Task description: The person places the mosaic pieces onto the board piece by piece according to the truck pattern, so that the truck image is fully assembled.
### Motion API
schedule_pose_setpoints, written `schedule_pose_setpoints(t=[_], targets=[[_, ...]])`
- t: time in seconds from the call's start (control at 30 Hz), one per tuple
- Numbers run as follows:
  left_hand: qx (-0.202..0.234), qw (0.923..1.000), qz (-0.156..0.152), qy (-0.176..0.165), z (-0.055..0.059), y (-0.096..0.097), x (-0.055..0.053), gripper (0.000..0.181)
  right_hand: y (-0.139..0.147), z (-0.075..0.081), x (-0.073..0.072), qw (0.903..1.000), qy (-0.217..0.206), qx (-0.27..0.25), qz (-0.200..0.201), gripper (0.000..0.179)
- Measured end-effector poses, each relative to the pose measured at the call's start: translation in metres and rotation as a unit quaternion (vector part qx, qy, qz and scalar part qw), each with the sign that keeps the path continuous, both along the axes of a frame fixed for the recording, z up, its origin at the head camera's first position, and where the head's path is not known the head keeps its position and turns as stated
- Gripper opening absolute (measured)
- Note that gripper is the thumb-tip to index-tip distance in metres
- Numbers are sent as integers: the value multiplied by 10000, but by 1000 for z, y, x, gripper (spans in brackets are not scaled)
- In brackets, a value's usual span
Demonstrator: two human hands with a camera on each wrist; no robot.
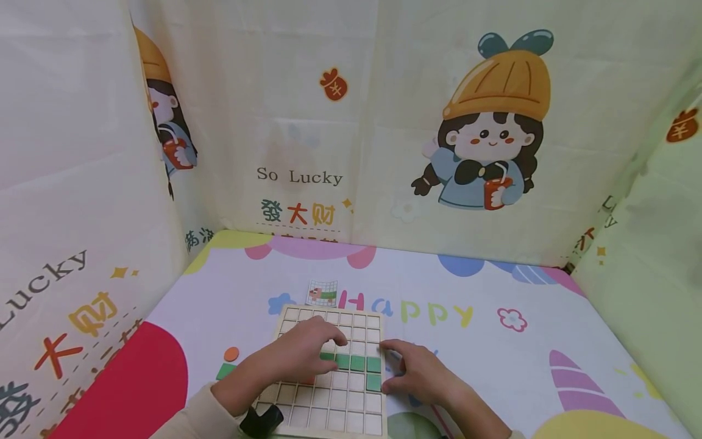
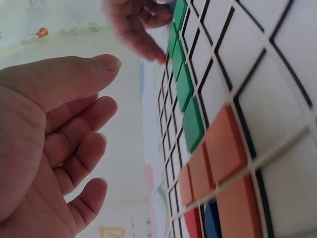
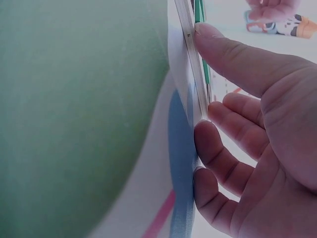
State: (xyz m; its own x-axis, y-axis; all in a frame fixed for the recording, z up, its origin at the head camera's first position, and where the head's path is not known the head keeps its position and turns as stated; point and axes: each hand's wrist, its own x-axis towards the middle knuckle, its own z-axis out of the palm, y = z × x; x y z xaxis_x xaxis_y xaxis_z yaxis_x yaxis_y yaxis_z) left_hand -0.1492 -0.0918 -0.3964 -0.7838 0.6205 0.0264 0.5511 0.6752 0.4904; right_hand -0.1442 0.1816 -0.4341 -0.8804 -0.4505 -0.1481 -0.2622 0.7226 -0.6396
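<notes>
A wooden grid board (image 1: 340, 399) lies on the table, with green square tiles (image 1: 358, 363) in a row and one more below the row's right end. My left hand (image 1: 301, 344) is over the board, thumb and fingers apart with nothing between them. In the left wrist view, orange tiles (image 2: 225, 144) fill cells beside the green ones, next to a red piece (image 2: 193, 224) and a dark blue piece (image 2: 212, 218); in the head view my left arm mostly hides these. My right hand (image 1: 419, 372) touches the board's right edge with its thumb and fingers, which are loosely bent.
Behind the board lies a small picture card (image 1: 322, 292) showing a grid with a coloured figure. An orange round piece (image 1: 231, 353) and a green tile (image 1: 225, 371) lie left of the board. Printed cloth walls (image 1: 384, 122) enclose the table at the back and sides.
</notes>
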Motion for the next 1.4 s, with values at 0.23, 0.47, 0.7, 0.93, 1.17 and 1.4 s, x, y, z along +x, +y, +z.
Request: schedule_pose_setpoints(t=[0.23, 0.47, 0.7, 0.93, 1.17, 1.4], targets=[[205, 9994, 233, -134, 0, -22, 4, 31, 1, -2, 1, 10000, 16, -59, 4, 74], [320, 9987, 391, 94, -2, -45, 6, 27, 1, -2, 0, 10000, 36, -69, 14, 73], [160, 9968, 772, -103, -2, -62, 10, 32, 1, -1, 1, 10000, 0, -22, -45, 74], [155, 9916, 1276, -151, 1, -75, 17, 31, 1, -1, 1, 10000, 28, -44, -16, 74], [186, 9835, 1744, -452, -3, -88, 20, 34, 1, 0, 1, 10000, 34, -70, -20, 74], [203, 9752, 2119, -603, -6, -104, 20, 36, 1, 0, 1, 10000, 60, -51, 22, 73]])
